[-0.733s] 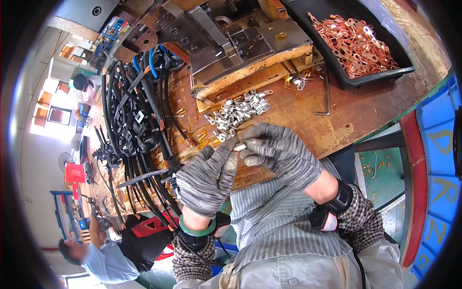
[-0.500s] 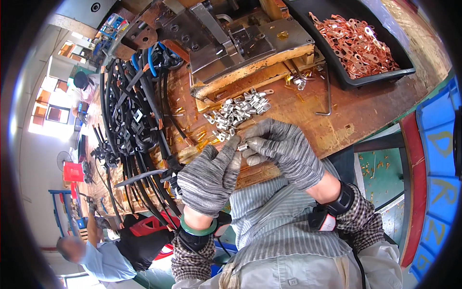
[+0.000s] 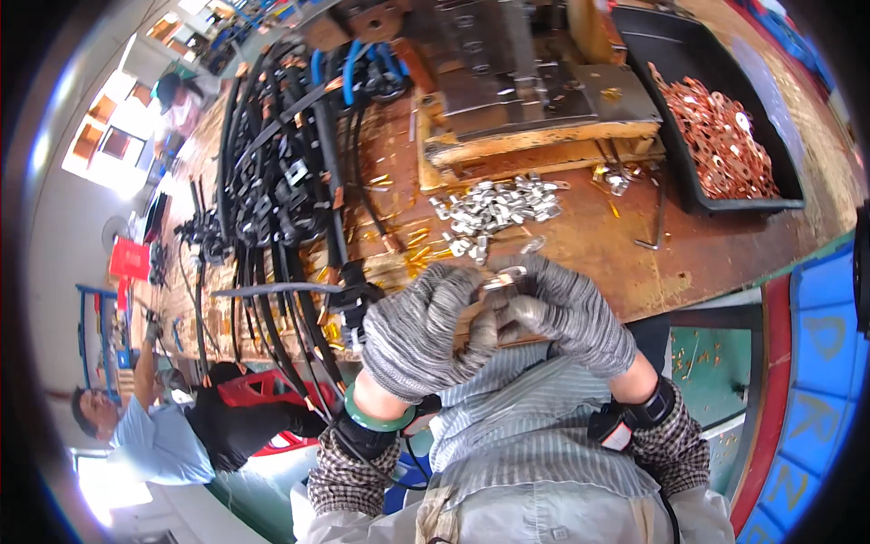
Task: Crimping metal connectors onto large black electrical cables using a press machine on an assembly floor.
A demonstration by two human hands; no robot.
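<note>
A small shiny metal cable lug (image 3: 504,279) sits between my hands, over the table's near edge. My left hand (image 3: 424,328), in a grey knitted glove, is closed with its fingertips at the lug's left side. From the other side my right hand (image 3: 578,317), gloved alike, pinches it between thumb and fingers. The gloves cover part of the lug. Just beyond my fingers lies a heap of silver cable lugs (image 3: 500,207), and one loose lug (image 3: 533,245) rests close to my right fingertips.
Black cables (image 3: 272,181) lie bundled at the left. A metal press (image 3: 517,95) on a wooden base (image 3: 544,143) stands behind the heap. At the right are a black tray (image 3: 725,207) of copper lugs (image 3: 716,136), a hex key (image 3: 660,222) and blue bins (image 3: 820,363). A co-worker (image 3: 168,435) is at the left.
My hands have come closer together around the lug, and my left hand has turned, its fingers curling inward. The view has shifted, so the press and tray appear further right.
</note>
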